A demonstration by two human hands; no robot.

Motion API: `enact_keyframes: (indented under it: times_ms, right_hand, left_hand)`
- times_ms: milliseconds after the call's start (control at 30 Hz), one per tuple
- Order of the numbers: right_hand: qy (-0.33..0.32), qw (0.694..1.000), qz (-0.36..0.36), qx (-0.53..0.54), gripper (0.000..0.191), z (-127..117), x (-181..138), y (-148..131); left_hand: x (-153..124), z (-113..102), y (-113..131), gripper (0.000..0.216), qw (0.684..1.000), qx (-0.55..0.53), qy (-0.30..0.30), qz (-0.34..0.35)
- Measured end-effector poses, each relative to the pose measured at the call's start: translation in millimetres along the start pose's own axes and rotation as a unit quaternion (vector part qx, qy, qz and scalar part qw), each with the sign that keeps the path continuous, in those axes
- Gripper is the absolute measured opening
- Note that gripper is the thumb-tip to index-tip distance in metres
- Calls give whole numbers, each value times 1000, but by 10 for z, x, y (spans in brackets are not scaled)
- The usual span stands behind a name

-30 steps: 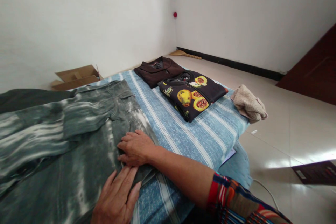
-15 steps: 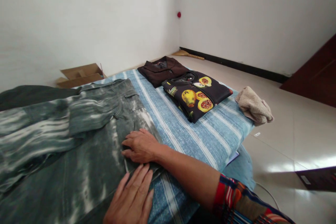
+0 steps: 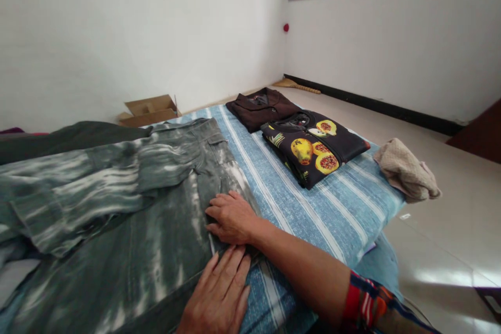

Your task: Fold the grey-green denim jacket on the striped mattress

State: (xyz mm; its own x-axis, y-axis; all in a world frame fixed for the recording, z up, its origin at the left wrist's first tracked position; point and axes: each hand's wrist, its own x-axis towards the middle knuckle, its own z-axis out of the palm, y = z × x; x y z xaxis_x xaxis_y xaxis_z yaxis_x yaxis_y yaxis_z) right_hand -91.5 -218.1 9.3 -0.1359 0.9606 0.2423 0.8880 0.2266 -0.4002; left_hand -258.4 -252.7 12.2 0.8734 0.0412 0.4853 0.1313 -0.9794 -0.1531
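Grey-green streaked jeans (image 3: pixel 148 209) lie spread over the left half of a blue striped bed cover (image 3: pixel 313 214). My right hand (image 3: pixel 231 217) rests on the jeans near their right edge, fingers together and slightly bent, pressing the cloth down. My left hand (image 3: pixel 219 297) lies flat just below it, fingers stretched out toward the right hand, partly on the jeans' edge. Neither hand holds anything. My right forearm crosses the cover from the lower right, in a bright striped sleeve.
A folded brown shirt (image 3: pixel 260 107) and a folded black fruit-print shirt (image 3: pixel 313 143) sit at the far end of the cover. A beige cloth (image 3: pixel 407 175) hangs at the right corner. A dark garment (image 3: pixel 70 135) and a cardboard box (image 3: pixel 151 109) are beyond the jeans.
My left hand has slid forward until its fingertips nearly reach the right hand. The view has swung left, so everything sits further right in the picture. The right hand stays on the jeans.
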Motion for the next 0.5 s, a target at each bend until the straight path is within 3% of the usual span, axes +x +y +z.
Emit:
enact_keyframes:
  times_ms: [200,367,500]
  right_hand:
    - [-14,999,11,31,24,-10,-41,-55]
    - [-24,998,31,54,28,4,-63,-100]
    - [-34,997,39,64,33,30,-91,-121]
  left_hand:
    - [-127,50,62,35,999,19,-20,-20]
    - [-266,251,109,36,996,17,72,-42]
    - [-289,211,80,37,999,15,17,-26]
